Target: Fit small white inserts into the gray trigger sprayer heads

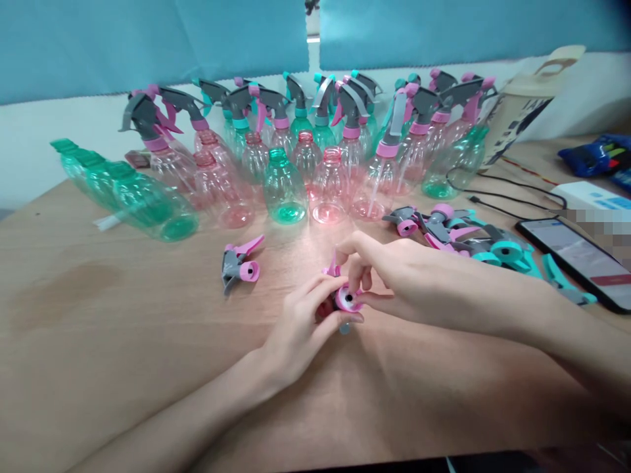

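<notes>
Both my hands meet over the middle of the wooden table (98,315). My left hand (300,328) is closed around a pink and grey spray trigger head (345,299), gripping it from below. My right hand (389,272) pinches the same head from above, fingertips on its pink screw collar. A second loose trigger head (239,263) with a pink collar lies on the table to the left of my hands. Part of the held head is hidden by my fingers.
Several clear pink and green spray bottles (283,190) stand in a row at the back, some capped, some open. Green bottles (133,197) lie on their side at the left. A pile of trigger heads (463,236), a phone (576,259), cables and a jug (522,105) sit at the right.
</notes>
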{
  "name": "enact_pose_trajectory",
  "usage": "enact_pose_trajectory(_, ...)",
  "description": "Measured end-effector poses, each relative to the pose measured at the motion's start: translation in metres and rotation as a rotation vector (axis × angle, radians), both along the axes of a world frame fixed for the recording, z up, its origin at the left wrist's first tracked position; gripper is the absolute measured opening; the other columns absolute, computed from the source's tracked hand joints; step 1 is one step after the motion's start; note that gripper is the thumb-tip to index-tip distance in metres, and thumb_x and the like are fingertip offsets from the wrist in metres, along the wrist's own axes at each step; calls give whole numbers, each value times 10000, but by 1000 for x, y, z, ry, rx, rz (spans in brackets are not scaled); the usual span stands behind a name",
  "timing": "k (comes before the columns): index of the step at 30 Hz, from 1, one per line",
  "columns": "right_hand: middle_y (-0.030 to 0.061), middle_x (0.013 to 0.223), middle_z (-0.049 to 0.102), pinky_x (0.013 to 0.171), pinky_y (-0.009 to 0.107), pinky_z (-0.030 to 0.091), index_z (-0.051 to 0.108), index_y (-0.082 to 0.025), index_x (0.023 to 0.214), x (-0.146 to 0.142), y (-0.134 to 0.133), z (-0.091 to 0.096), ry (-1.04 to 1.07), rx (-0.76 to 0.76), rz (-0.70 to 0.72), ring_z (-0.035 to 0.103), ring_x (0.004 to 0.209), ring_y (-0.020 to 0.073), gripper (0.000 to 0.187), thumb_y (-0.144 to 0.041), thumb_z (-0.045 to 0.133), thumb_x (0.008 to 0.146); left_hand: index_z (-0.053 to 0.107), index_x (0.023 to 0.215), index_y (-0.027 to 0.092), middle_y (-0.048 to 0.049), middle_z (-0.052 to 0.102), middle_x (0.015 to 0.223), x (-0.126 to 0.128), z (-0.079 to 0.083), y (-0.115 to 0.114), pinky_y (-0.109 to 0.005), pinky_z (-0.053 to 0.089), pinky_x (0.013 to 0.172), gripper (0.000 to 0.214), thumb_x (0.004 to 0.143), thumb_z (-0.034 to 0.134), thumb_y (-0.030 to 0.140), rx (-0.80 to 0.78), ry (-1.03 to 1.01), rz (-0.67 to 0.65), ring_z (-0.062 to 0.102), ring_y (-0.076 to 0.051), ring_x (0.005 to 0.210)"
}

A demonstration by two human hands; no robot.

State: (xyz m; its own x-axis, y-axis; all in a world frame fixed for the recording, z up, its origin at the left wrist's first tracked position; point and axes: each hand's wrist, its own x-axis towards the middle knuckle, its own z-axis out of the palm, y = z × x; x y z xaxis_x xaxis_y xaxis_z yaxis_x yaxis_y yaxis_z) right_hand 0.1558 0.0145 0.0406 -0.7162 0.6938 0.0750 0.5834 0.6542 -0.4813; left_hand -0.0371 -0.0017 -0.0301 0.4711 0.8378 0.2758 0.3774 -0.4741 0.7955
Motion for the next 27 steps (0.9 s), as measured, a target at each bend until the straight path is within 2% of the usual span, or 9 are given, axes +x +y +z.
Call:
enact_pose_trajectory(5,36,842,668,553,229,381,494,-187,1035,-4,-3,-2,-8,23,-11,595,649,145,201,-130,495,842,600,1012,194,8,569,851,-1,0,0,-228,452,673,198,823,644,154,12,-3,10,535,-121,730)
enact_pose_trajectory(10,47,860,672,567,230,404,479,-157,1052,-14,-5,-16,74,29,-30,603,674,142,232,-107,517,829,603,933,179,8,552,810,-1,-1,0,-223,451,624,88,849,588,155,1,-35,36,505,-110,663)
enact_pose_trajectory(15,5,805,673,513,181,389,468,-167,982,-18,0,-20,219,-55,-170,553,587,90,240,-120,596,785,627,963,177,-20,588,906,-1,0,2,-228,465,633,124,842,600,166,-23,-33,40,537,-115,698)
enact_pose_trajectory(17,7,846,676,505,178,384,462,-176,994,-13,2,-14,183,-66,-162,545,582,85,254,-135,605,787,633,1018,179,-28,594,923,-2,0,2,-230,479,636,179,841,611,190,-18,-15,28,551,-120,709)
enact_pose_trajectory(21,29,889,667,520,204,364,495,-184,967,-3,1,-6,91,15,-94,566,632,111,165,-139,557,821,602,1147,200,-29,607,926,-2,-2,2,-239,511,657,303,845,614,216,8,-24,20,583,-138,764)
enact_pose_trajectory(27,38,827,635,552,234,346,501,-166,897,-5,-3,-9,-26,75,-52,571,673,142,109,-89,509,819,641,963,167,-10,609,826,-2,-1,4,-212,480,583,138,833,628,212,79,25,38,556,-109,652)
